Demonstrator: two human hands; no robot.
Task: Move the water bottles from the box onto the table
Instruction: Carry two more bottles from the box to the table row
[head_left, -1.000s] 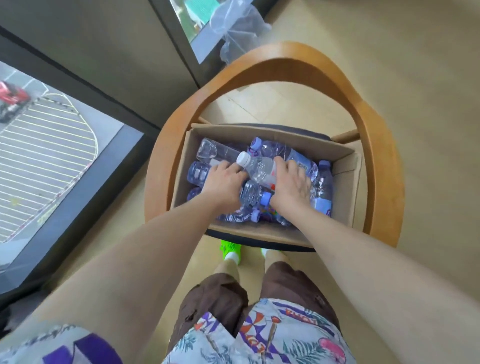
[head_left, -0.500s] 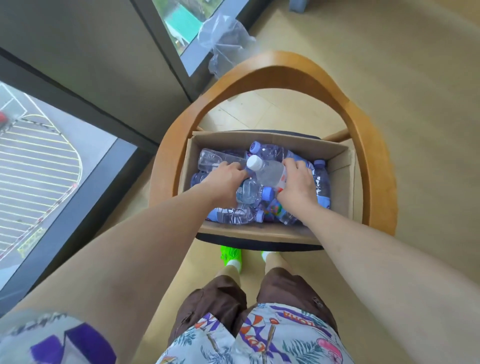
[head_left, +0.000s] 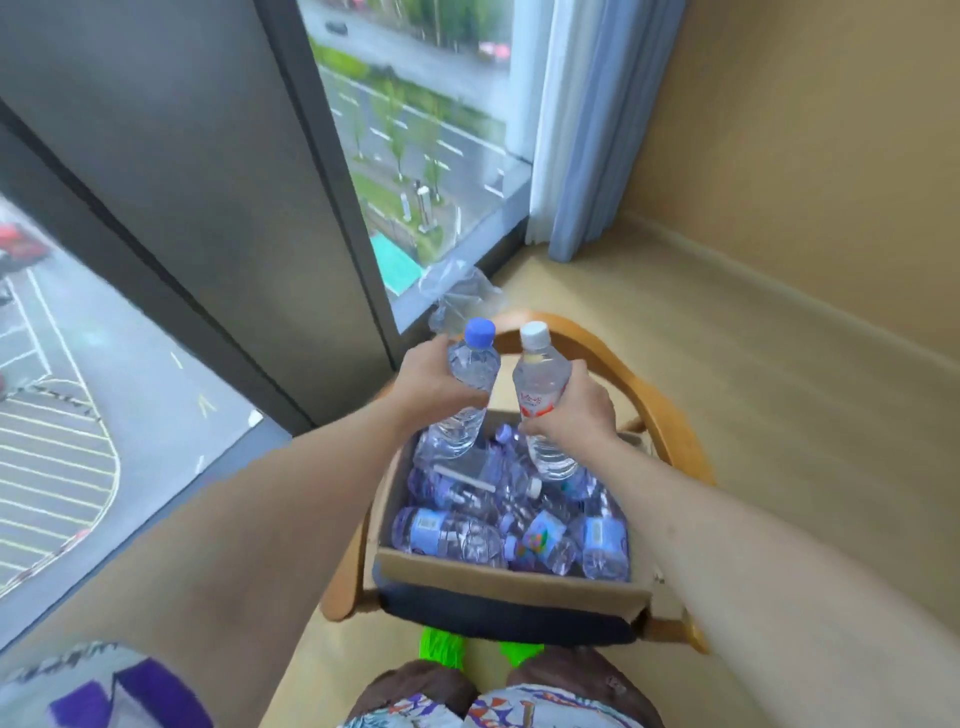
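Head view: the left hand (head_left: 434, 382) has its fingers wrapped round a blue-capped bottle (head_left: 465, 395), and the right hand (head_left: 571, 410) grips a white-capped bottle (head_left: 540, 400), both upright above the box (head_left: 498, 577). More bottles (head_left: 498, 519) lie jumbled inside the box, which sits on a chair (head_left: 670, 426).

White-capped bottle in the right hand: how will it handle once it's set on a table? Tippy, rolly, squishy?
The white-capped bottle is tall and narrow, so it probably tips easily when stood upright. Its round body would likely roll if laid down, like the bottles lying in the box. Its thin clear plastic may flex under the right hand; looks full, so fairly heavy.
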